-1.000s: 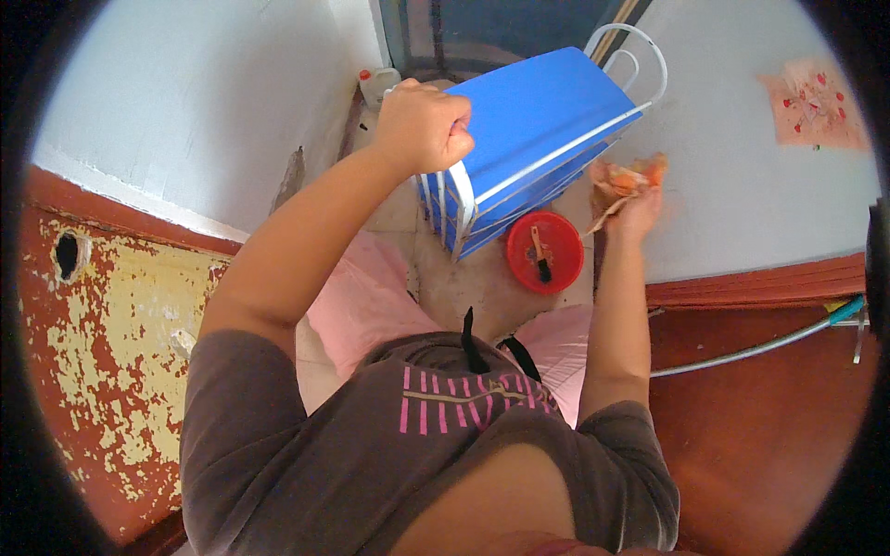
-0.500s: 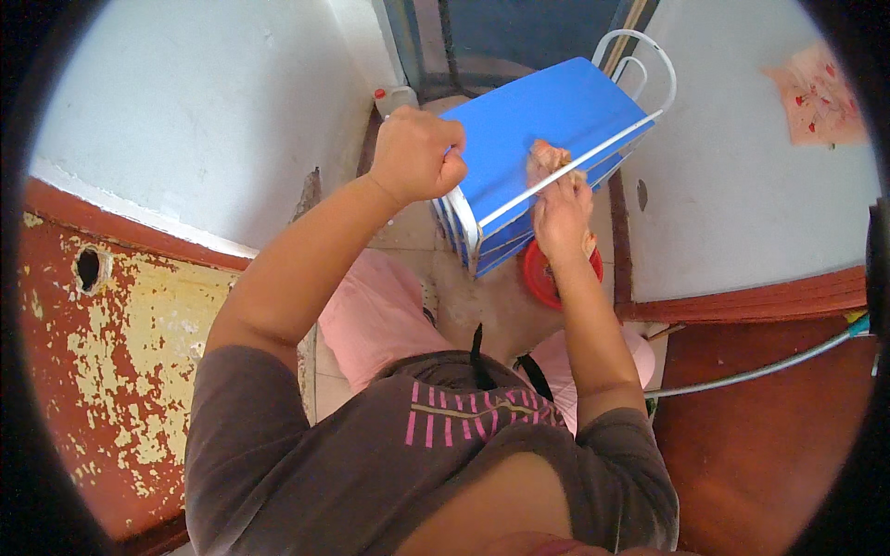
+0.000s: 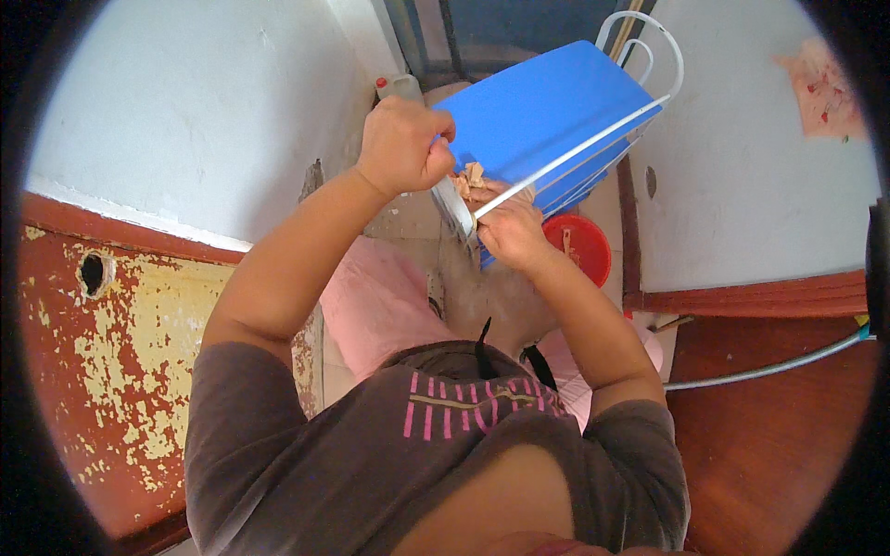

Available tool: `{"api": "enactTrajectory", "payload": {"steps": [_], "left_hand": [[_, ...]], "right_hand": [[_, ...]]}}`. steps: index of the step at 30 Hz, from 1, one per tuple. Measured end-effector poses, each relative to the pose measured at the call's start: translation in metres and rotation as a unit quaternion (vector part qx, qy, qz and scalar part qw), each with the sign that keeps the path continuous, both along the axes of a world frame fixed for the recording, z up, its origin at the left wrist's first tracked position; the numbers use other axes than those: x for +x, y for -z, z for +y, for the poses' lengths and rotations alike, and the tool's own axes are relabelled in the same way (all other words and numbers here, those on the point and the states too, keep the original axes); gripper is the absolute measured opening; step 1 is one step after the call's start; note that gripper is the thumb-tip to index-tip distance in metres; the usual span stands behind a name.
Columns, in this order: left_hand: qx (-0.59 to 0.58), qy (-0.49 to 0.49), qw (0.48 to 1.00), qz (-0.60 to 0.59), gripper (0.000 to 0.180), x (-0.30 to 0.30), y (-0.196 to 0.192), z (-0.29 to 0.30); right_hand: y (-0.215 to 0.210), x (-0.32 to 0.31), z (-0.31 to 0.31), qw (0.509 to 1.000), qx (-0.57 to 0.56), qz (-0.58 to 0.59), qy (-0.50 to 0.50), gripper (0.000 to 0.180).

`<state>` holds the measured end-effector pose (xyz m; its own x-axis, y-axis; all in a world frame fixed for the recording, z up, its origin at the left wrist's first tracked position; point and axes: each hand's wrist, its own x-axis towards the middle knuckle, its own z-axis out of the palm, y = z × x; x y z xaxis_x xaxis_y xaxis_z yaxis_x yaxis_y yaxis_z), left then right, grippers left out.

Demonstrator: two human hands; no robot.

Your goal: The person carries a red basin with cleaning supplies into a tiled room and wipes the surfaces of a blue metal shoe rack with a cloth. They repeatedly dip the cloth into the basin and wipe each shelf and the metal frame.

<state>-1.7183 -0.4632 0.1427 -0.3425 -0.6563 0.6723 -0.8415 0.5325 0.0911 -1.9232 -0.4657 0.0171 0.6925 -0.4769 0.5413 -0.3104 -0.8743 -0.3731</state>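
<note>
Blue bag: a large blue paper carrier bag (image 3: pixel 547 125) with white looped handles (image 3: pixel 649 46) is tilted across the upper middle of the view, above the floor, its open mouth edge turned toward the person.
Left hand: the left hand (image 3: pixel 400 146) is closed in a fist, gripping the near rim of the bag at its left corner.
Right hand: the right hand (image 3: pixel 508 230) is curled closed at the same rim, fingers pinching a small crumpled tan scrap (image 3: pixel 471 176) just at the bag's mouth.
Red lid: a round red plastic lid (image 3: pixel 579 248) lies on the floor just beside the right wrist, below the bag.
Surroundings: pale blue walls (image 3: pixel 185 120) on both sides, and a red-brown board with peeling yellow paint (image 3: pixel 93 361) at the left.
</note>
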Motion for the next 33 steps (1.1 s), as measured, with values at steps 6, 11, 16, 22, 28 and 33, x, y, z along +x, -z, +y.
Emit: {"api": "enactTrajectory", "payload": {"steps": [6, 11, 16, 22, 28, 33], "left_hand": [[-0.001, -0.019, 1.0, -0.005, 0.008, 0.002, 0.005, 0.0], [0.013, -0.021, 0.999, -0.024, 0.009, -0.001, 0.001, 0.002], [0.004, -0.008, 1.0, -0.03, 0.009, -0.005, -0.002, 0.002], [0.008, 0.007, 0.999, -0.034, 0.01, -0.001, -0.002, 0.002], [-0.015, 0.006, 0.999, -0.028, 0.011, -0.001, -0.001, 0.001], [-0.01, 0.017, 1.0, -0.022, 0.011, -0.004, -0.007, 0.001]], "right_hand": [[0.04, -0.013, 0.037, 0.985, -0.008, -0.141, 0.1, 0.03], [0.069, -0.009, 0.042, 0.975, -0.087, -0.134, 0.154, 0.028], [0.07, -0.03, -0.029, 0.983, -0.116, -0.054, 0.129, 0.029], [0.037, -0.1, -0.141, 0.957, 0.003, -0.24, 0.161, 0.042], [0.036, -0.167, -0.215, 0.777, 0.189, -0.465, 0.379, 0.023], [-0.011, -0.172, -0.268, 0.471, 0.477, -0.701, 0.243, 0.025]]}}
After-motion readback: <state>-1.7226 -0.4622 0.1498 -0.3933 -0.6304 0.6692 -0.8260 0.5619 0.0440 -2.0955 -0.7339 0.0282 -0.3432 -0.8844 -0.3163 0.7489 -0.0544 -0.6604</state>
